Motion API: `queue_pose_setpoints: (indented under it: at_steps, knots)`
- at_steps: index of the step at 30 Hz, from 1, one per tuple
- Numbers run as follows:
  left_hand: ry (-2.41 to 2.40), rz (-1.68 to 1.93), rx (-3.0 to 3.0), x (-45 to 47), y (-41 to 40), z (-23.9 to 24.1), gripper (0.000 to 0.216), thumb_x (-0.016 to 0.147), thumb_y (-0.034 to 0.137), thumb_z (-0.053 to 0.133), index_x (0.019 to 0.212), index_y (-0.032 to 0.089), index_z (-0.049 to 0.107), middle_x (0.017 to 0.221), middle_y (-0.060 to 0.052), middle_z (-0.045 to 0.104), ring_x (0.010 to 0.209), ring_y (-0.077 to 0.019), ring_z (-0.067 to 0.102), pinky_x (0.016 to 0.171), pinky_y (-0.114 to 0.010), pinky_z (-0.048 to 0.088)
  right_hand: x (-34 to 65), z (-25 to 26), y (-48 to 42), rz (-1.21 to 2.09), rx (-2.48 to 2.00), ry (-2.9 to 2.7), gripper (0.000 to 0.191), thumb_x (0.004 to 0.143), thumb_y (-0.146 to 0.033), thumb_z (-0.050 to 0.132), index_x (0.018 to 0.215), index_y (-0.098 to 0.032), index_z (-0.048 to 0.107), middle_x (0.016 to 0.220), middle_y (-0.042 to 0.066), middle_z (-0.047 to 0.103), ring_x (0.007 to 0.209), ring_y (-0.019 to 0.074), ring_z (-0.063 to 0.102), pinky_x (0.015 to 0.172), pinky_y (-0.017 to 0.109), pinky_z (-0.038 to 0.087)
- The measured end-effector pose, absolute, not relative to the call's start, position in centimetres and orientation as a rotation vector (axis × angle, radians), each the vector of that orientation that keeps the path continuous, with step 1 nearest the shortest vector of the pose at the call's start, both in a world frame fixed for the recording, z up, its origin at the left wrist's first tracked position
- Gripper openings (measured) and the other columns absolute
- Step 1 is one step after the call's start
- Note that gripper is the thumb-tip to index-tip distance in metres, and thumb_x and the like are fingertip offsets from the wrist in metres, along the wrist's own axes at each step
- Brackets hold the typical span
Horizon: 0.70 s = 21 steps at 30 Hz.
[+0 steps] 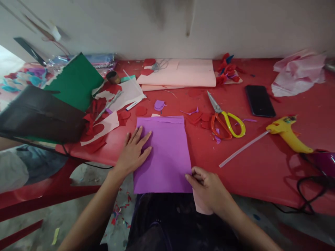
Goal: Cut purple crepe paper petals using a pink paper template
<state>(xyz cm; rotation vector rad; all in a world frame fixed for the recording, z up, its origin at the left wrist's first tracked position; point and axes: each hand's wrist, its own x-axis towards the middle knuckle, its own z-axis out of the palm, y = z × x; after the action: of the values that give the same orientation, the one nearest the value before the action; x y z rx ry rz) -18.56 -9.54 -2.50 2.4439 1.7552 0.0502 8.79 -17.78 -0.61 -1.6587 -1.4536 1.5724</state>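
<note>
R hand (208,186) covers pt of pale pink paper slip (202,206); curled fingers partly hidden, can't tell exact grip. L hand (134,155) hides pt of L edge of purple rectangular paper sheet (167,153). Black flat panel (39,113), cut off at view's L edge, blocks pt of ragged-edged green board (75,82). Shiny purple obj. (326,162), far R, cut off too. Print on slim white marker-like stick (133,104) too small to read.

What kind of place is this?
Likely a craft workspace: a red table strewn with paper scraps, plus scissors, a yellow glue gun and a purple sheet under the hands.
</note>
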Motion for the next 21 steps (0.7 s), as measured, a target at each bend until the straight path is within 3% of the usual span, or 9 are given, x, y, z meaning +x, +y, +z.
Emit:
queue_pose_setpoints:
  at_steps: [6,9,11,15,18,20,21]
  knots:
    - [1.898,0.039,2.536,-16.3,-10.6,-0.2,0.054,0.09,0.025,0.042,0.143,0.016,0.039,0.155,-0.016,0.025,0.144,-0.0346,0.015,0.114,-0.058,0.018,8.3,-0.4,-17.5,1.39,-1.747,-1.619,0.021,0.084,-0.035,0.05,0.068,-0.022,0.045,0.052,-0.005,0.047,0.048,0.0111,0.04,0.049,0.023,0.029]
    - [1.694,0.111,2.637,-13.0,-11.6,0.8,0.052,0.093,0.029,0.04,0.144,0.019,0.038,0.155,-0.013,0.028,0.144,-0.0293,0.021,0.115,-0.05,0.023,8.2,-0.4,-17.3,1.388,-1.761,-1.614,0.011,0.083,-0.032,0.05,0.083,-0.022,0.05,0.052,-0.006,0.051,0.046,0.0122,0.044,0.047,0.023,0.031]
    - [1.533,0.117,2.661,-11.0,-11.8,0.5,0.053,0.094,0.041,0.039,0.145,0.026,0.035,0.156,-0.009,0.025,0.144,-0.0282,0.021,0.115,-0.051,0.023,8.2,-0.5,-17.4,1.39,-1.77,-1.605,0.022,0.084,-0.03,0.05,0.102,-0.019,0.051,0.05,-0.007,0.051,0.044,0.0133,0.048,0.047,0.023,0.034]
    - [1.553,0.129,2.593,-9.2,-11.0,-1.6,0.06,0.09,0.056,0.038,0.146,0.034,0.031,0.156,-0.006,0.025,0.144,-0.0328,0.017,0.113,-0.062,0.016,9.0,-0.9,-17.9,1.329,-1.774,-1.659,0.052,0.085,-0.029,0.05,0.133,-0.012,0.038,0.045,-0.011,0.048,0.04,0.014,0.05,0.044,0.023,0.037]
    - [1.542,0.22,2.568,-9.7,-10.6,-2.2,0.063,0.089,0.056,0.042,0.146,0.032,0.03,0.157,-0.008,0.024,0.144,-0.0329,0.016,0.114,-0.062,0.016,11.0,-0.6,-17.9,1.026,-1.722,-1.877,0.04,0.089,-0.03,0.049,0.126,-0.016,0.05,0.05,-0.007,0.057,0.042,0.014,0.056,0.043,0.022,0.042]
    - [1.505,0.374,2.555,-11.3,-10.6,-1.8,0.057,0.092,0.044,0.044,0.146,0.027,0.032,0.155,-0.01,0.027,0.144,-0.0296,0.02,0.115,-0.057,0.02,12.7,-0.1,-17.2,0.698,-1.588,-2.108,0.029,0.091,-0.022,0.045,0.114,-0.02,0.06,0.071,0.002,0.071,0.059,0.0158,0.067,0.053,0.023,0.051]
    - [1.482,0.473,2.549,-12.6,-10.6,-1.3,0.054,0.094,0.035,0.043,0.145,0.025,0.033,0.153,-0.01,0.031,0.143,-0.0268,0.025,0.115,-0.053,0.024,13.5,0.1,-16.6,0.528,-1.496,-2.261,0.032,0.088,-0.015,0.043,0.112,-0.021,0.063,0.086,0.005,0.074,0.069,0.0169,0.07,0.057,0.024,0.053]
